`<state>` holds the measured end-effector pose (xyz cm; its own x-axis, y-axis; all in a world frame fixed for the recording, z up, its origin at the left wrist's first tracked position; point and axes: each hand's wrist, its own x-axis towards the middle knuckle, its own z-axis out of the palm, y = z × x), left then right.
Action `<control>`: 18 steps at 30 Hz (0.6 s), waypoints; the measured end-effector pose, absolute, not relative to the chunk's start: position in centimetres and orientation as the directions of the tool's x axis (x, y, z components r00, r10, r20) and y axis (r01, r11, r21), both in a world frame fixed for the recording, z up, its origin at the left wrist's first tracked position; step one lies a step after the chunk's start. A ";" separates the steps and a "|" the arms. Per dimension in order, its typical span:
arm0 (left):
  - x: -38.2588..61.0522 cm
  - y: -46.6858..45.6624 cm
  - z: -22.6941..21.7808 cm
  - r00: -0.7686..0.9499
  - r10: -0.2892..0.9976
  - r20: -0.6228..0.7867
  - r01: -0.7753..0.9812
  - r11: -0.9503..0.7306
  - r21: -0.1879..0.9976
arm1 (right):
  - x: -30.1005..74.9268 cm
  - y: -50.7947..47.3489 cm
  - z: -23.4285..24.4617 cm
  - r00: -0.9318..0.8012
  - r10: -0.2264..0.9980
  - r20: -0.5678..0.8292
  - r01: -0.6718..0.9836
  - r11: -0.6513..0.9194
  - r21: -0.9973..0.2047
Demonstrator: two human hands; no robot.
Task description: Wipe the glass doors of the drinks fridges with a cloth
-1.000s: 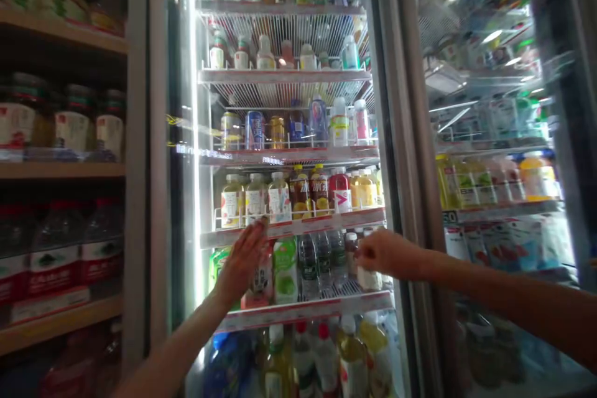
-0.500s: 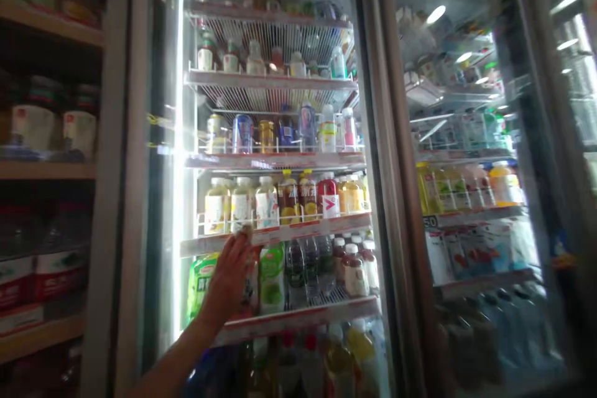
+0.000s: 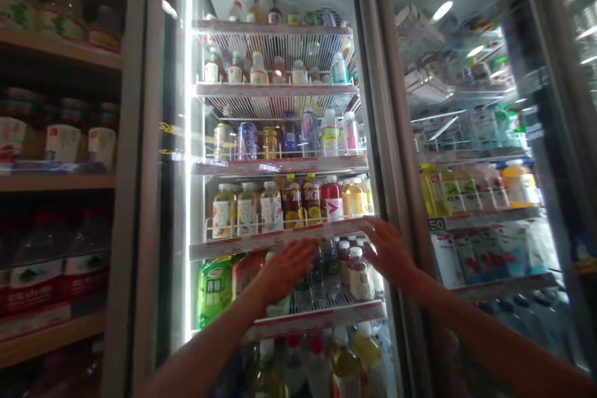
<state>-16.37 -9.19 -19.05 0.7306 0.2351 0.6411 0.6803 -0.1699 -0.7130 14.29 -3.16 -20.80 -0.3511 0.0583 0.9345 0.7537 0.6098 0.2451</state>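
My left hand (image 3: 290, 266) reaches to the front edge of a shelf (image 3: 270, 239) in the lit drinks cooler. Its fingers are stretched out and their tips lie at the shelf's price strip; whatever is under the palm is hidden. On the right, my right hand (image 3: 388, 250) has its fingers spread near the right end of that same strip, with nothing visible in them. Above the strip stand pale juice bottles (image 3: 271, 206), dark iced-tea bottles and a red bottle (image 3: 331, 199). Below are a green package (image 3: 214, 291) and a white-capped bottle (image 3: 359, 277).
A metal door frame (image 3: 389, 106) stands right of the lit section, with more stocked shelves behind glass. To the left, wooden shelves (image 3: 56, 181) hold jars and bottles. Higher wire shelves (image 3: 280, 90) carry cans and bottles. Several bottles fill the lowest level.
My left hand has slid right along the shelf edge. My right hand has come into view from the right. The whole view has shifted slightly; a small pale thing at my left fingertips no longer shows.
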 end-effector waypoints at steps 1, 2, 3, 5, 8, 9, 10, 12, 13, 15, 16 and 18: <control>-15.9 -8.8 -18.6 0.766 0.254 0.590 0.636 -0.167 -0.753 | 14.2 -2.5 -20.8 -0.350 0.027 0.936 0.767 0.583 0.270; -15.8 -8.5 -17.8 0.752 0.246 0.611 0.651 -0.136 -0.747 | 14.1 -2.1 -21.0 -0.360 0.003 0.933 0.767 0.570 0.294; -15.9 -8.2 -17.0 0.691 0.209 0.692 0.717 -0.086 -0.691 | 14.0 -2.0 -21.2 -0.365 -0.017 0.931 0.762 0.569 0.309; -16.5 -7.9 -15.6 0.492 0.077 0.867 0.870 -0.007 -0.493 | 14.0 -2.3 -21.3 -0.351 -0.048 0.935 0.751 0.581 0.312; -16.9 -7.9 -14.8 0.499 0.048 0.865 0.867 -0.034 -0.498 | 13.9 -2.5 -19.9 -0.334 -0.041 0.942 0.751 0.593 0.292; -17.1 -8.0 -14.8 0.590 0.101 0.801 0.808 -0.062 -0.587 | 13.7 -2.4 -19.3 -0.335 -0.019 0.942 0.755 0.592 0.281; -17.4 -8.2 -14.6 0.669 0.156 0.727 0.743 -0.089 -0.664 | 13.4 -2.1 -18.7 -0.337 0.008 0.941 0.761 0.591 0.268; -18.8 -9.0 -13.5 0.691 0.193 0.696 0.720 -0.098 -0.687 | 12.6 -1.3 -18.3 -0.344 0.053 0.937 0.760 0.601 0.246; -19.6 -9.5 -12.7 0.610 0.149 0.779 0.792 -0.063 -0.608 | 12.2 -0.9 -18.4 -0.346 0.059 0.936 0.754 0.612 0.240; -20.7 -10.1 -11.1 0.309 -0.051 0.950 0.951 0.001 -0.310 | 11.6 -0.3 -19.2 -0.339 0.053 0.939 0.739 0.632 0.231; -20.7 -10.1 -10.6 0.170 -0.149 0.974 0.985 0.000 -0.172 | 11.3 -0.1 -19.6 -0.333 0.049 0.942 0.734 0.640 0.226; -19.1 -9.4 -10.6 0.104 -0.204 0.973 0.994 -0.024 -0.111 | 11.1 0.1 -20.4 -0.314 0.045 0.948 0.732 0.647 0.212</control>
<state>-19.12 -9.41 -10.65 0.1042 -0.2039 0.9734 0.9935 -0.0236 -0.1113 11.11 0.13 -20.42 -0.3144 0.0446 0.9482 0.7324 0.6468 0.2125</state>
